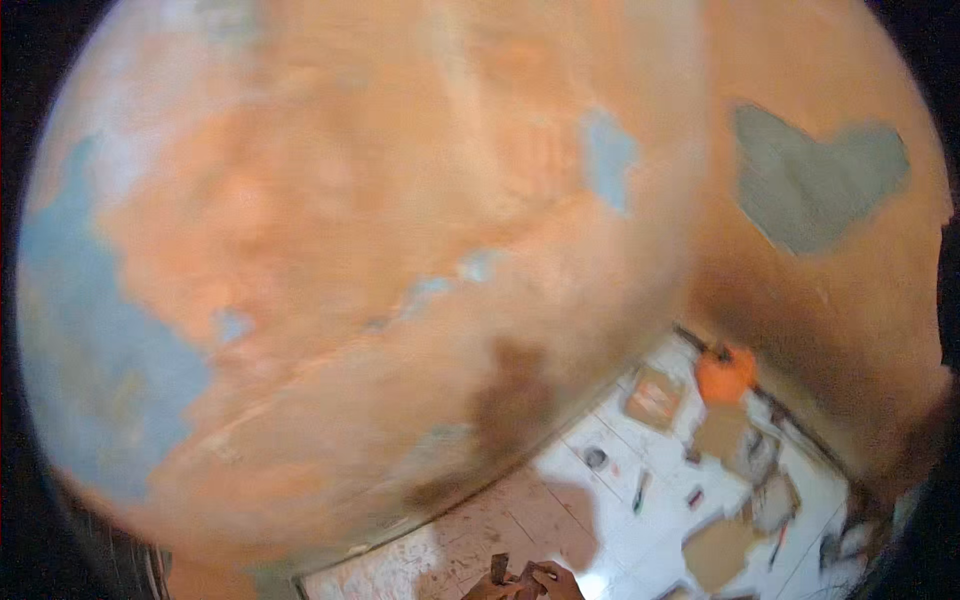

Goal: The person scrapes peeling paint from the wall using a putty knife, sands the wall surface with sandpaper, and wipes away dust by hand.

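Both my hands are together at the bottom edge, over the tiled floor. My left hand (pixel 489 589) has its fingers around a small dark brown, flat-ended piece (pixel 499 565), which stands up from the grip. Close beside it, my right hand (pixel 553 577) grips a brownish object (pixel 529 576) that is too small and blurred to name. Whether the two held things touch, I cannot tell. My wrists are cut off by the picture's edge.
A wall (pixel 360 187) with orange-tan covering and blue-grey patches fills most of the view. On the floor lie an orange object (pixel 726 373), a cardboard-like box (pixel 654 397), a round grey item (pixel 595 457), a thin dark tool (pixel 641 491) and a tan sheet (pixel 718 553).
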Tool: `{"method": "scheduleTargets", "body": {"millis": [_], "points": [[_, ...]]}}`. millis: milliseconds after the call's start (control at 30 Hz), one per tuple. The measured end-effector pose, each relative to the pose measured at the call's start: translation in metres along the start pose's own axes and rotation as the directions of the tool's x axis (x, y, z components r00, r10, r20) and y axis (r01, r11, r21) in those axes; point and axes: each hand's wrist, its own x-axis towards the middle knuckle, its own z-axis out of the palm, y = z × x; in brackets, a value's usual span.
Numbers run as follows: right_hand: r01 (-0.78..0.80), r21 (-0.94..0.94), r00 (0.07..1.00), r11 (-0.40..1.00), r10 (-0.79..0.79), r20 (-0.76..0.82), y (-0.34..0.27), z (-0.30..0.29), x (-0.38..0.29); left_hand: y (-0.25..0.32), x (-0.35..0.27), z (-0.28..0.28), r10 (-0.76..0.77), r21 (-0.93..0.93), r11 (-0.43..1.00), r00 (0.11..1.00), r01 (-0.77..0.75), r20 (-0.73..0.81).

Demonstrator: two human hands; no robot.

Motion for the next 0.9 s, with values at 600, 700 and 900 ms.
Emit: {"method": "scheduleTargets", "body": {"millis": [600,700,900], "points": [[0.462,-0.15,0.833,0.874,-0.369,0.413,-0.294,0.35,0.045,0.229,-0.361,-0.212,0.366,-0.024,0.83,0.576,-0.557,-0.731],[0.818,-0.205,0.544,0.537,-0.839,-0.025,-0.399,0.416,0.082,0.214,-0.417,-0.271,0.57,0.393,0.757,0.233,-0.522,-0.788],[0.693,-0.72,-0.241,0.033,-0.931,-0.275,-0.628,0.548,0.113,0.207,-0.497,-0.365,0.594,0.471,0.632,-0.005,-0.615,-0.805]]}}
